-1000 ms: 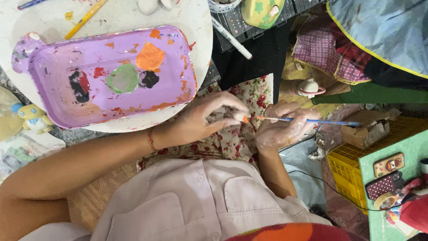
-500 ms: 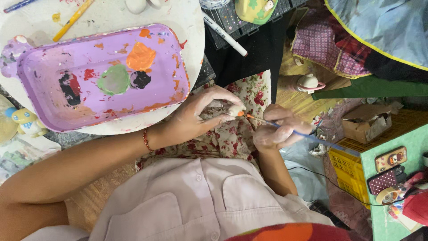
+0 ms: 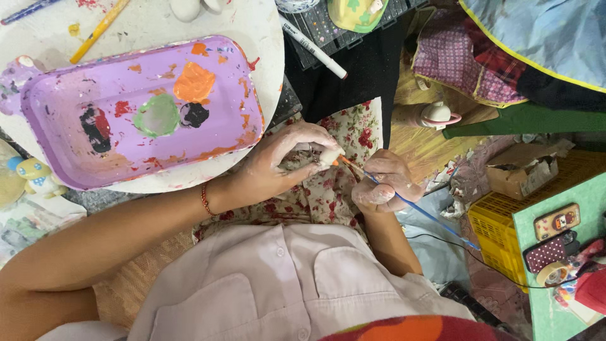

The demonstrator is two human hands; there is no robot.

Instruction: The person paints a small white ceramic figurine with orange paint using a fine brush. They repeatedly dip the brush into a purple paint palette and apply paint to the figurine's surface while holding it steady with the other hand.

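Note:
My left hand point(image 3: 287, 161) pinches a small white figurine point(image 3: 329, 156) over my floral-cloth lap. My right hand point(image 3: 385, 183) grips a thin blue-handled paintbrush point(image 3: 416, 208) whose orange-tipped bristles touch the figurine. A purple tray point(image 3: 44, 126) used as a paint palette, with orange, green, black and red blobs, lies on a round white table point(image 3: 265, 38) just above and left of my left hand. An orange bracelet sits on my left wrist.
A white marker point(image 3: 314, 49) and a yellow pencil point(image 3: 98, 30) lie near the tray. A small painted figurine point(image 3: 35, 173) stands at the left edge. To the right are a yellow crate point(image 3: 499, 227), a cardboard box point(image 3: 521, 170), a green surface point(image 3: 587, 196) with small items, and patterned cloth.
The brush swung from pointing right to pointing down-right, and my right hand moved closer to the left. The brush tip now touches the figurine. The view shifted slightly.

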